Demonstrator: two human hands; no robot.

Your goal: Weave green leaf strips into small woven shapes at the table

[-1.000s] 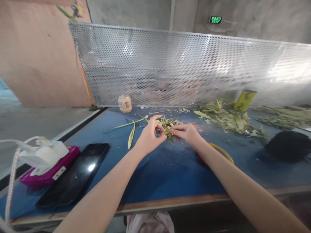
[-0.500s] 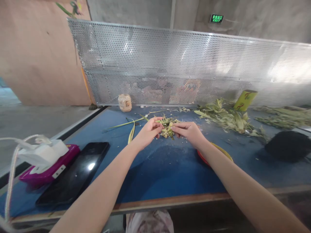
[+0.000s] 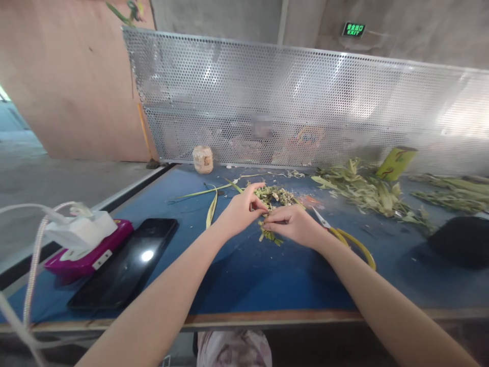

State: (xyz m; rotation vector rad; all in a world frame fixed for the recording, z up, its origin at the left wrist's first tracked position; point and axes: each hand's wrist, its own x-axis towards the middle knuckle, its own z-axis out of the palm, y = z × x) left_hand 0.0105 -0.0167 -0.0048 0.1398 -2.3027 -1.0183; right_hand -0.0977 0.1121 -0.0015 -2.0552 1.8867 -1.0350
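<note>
Both my hands meet over a small heap of green and yellow plant bits [image 3: 275, 195] on the blue table [image 3: 248, 275]. My left hand [image 3: 240, 211] pinches thumb and fingers together at the heap's near edge. My right hand [image 3: 292, 223] is closed on a small clump of the plant bits [image 3: 269, 235], which hangs below its fingers just above the table. Yellow-handled scissors [image 3: 346, 237] lie on the table just right of my right hand.
A black phone [image 3: 128, 262] and a magenta case with a white charger and cable [image 3: 82, 239] lie at the left. A pile of green stalks [image 3: 367, 191], a yellow-green can [image 3: 395, 162] and a black object [image 3: 462, 240] are at the right. A perforated metal screen [image 3: 305, 107] backs the table, with a small jar [image 3: 202, 159] before it.
My right hand has drawn toward me with a clump of plant bits, away from the heap. The scissors are now uncovered. The view shifted slightly left.
</note>
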